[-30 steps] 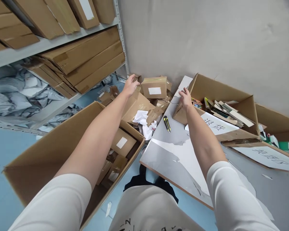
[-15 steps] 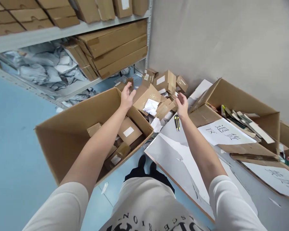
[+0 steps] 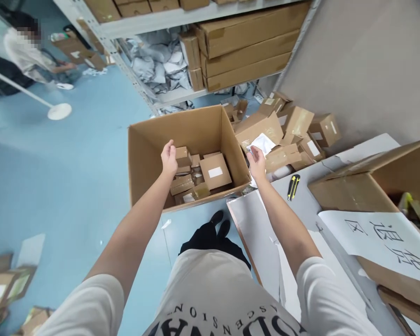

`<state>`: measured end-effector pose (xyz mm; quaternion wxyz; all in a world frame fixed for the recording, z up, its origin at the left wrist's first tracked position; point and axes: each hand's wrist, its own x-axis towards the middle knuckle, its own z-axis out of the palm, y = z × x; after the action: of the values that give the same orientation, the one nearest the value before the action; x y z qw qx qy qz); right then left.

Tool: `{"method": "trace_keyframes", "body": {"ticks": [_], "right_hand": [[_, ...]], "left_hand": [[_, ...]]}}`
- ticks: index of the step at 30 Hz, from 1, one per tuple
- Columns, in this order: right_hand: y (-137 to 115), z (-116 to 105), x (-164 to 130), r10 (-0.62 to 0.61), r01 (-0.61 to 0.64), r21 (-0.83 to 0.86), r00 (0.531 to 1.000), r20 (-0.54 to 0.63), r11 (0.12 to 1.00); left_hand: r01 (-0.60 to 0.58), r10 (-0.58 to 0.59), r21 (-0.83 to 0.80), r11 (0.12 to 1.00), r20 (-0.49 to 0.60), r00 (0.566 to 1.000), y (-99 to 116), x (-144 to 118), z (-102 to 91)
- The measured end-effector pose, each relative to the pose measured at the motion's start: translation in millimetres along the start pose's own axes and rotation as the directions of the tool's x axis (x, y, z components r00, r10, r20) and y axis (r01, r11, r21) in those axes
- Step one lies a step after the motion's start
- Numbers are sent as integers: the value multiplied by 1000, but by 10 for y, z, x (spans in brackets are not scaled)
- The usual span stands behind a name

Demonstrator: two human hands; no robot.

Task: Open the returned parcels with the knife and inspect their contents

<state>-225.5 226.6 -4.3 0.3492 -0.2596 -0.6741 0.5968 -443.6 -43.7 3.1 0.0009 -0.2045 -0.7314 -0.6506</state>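
My left hand (image 3: 169,158) hovers over the large open cardboard box (image 3: 192,123), fingers loosely bent and nothing in them. Inside that box lie several small brown cartons, among them a square carton (image 3: 215,171) with a white label. Near the box's right edge is my right hand (image 3: 256,162), also empty with its fingers loosely curled apart. Just beyond it, a crumpled white paper (image 3: 262,143) rests on a heap of opened cartons (image 3: 292,151). A yellow and black utility knife (image 3: 293,187) lies on the grey tabletop to the right.
Metal shelving (image 3: 175,96) behind the box carries long cartons (image 3: 248,46) and grey mailing bags (image 3: 157,60). Another open box with a handwritten paper sign (image 3: 381,238) stands on the right. At far left a person (image 3: 31,56) sits low; loose cartons (image 3: 2,289) lie lower left.
My view has swung left, bringing the seated person and more floor into sight. Both hands have come closer together, the right one now beside the large box's edge. Neither has picked anything up.
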Motion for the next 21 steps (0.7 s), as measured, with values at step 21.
{"method": "trace_keyframes", "body": {"ticks": [21], "right_hand": [[819,1851,-81,301,-230,-295,927,224,927]], "left_hand": [[512,-503,-41,858,-264,823,-1413,-204,-1309]]}}
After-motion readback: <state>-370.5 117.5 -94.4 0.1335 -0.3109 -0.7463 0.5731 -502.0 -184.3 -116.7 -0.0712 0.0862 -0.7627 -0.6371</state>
